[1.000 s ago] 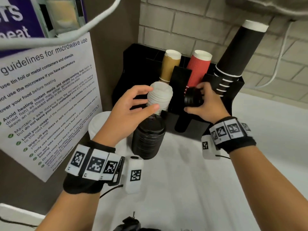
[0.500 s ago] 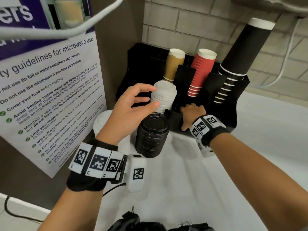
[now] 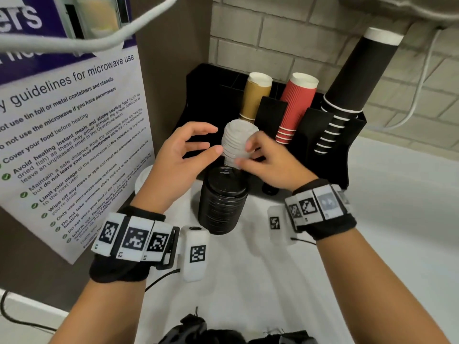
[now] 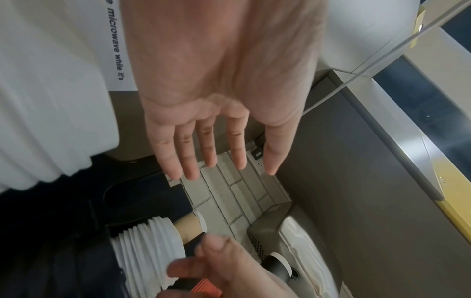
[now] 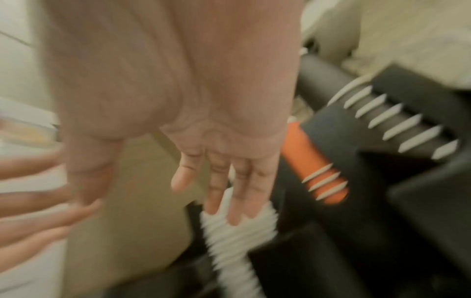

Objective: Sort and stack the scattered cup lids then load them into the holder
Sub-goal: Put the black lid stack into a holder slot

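Note:
A stack of white lids stands tilted in the left front slot of the black holder. My right hand lies against its right side, fingers straight on the ribbed edges. My left hand hovers open just left of the stack, fingers spread, thumb tip close to it; the left wrist view shows its fingers straight and empty. A tall stack of black lids stands on the white counter in front of the holder, below both hands.
The holder carries a tan cup column, a red one and a tall black one. Another white lid stack sits behind my left wrist. A microwave notice covers the wall at left; brick wall behind.
My right hand has left the holder's lower front slot, without the small black lids it held, and moved up and left onto the white stack. The left hand has barely shifted.

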Available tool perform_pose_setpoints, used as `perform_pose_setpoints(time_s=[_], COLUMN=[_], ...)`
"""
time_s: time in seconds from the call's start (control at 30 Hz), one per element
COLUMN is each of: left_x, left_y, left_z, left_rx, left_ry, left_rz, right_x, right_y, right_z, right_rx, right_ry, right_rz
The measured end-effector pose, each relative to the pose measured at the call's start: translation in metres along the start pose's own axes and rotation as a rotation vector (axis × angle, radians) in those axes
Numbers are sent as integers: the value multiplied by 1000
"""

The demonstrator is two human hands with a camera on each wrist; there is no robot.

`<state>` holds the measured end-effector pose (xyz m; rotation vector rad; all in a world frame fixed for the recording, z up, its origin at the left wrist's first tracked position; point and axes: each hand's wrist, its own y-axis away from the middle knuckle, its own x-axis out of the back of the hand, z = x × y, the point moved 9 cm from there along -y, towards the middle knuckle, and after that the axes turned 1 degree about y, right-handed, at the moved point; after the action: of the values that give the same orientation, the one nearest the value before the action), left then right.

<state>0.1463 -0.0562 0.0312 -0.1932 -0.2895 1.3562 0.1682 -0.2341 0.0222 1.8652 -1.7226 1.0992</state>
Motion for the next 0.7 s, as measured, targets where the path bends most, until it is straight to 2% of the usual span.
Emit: perform_pose_setpoints(time_s=[0.07, 0.13, 0.53, 0.7], left_x=[1, 2, 2, 3], left_y=[0, 1, 5, 5], left_z=[1, 2, -2, -2], left_rx=[-5, -9, 7, 4], left_ry=[9, 12, 8, 9], left_rz=[4, 1, 3, 23], right_x=[-30, -47, -62, -42], right_y=[10, 15, 12, 11], right_z=[-12, -13, -14, -14], right_rx=[-14, -22, -36, -40], right_ry=[-35, 25, 46, -76], right_rz=[-186, -264, -276, -138])
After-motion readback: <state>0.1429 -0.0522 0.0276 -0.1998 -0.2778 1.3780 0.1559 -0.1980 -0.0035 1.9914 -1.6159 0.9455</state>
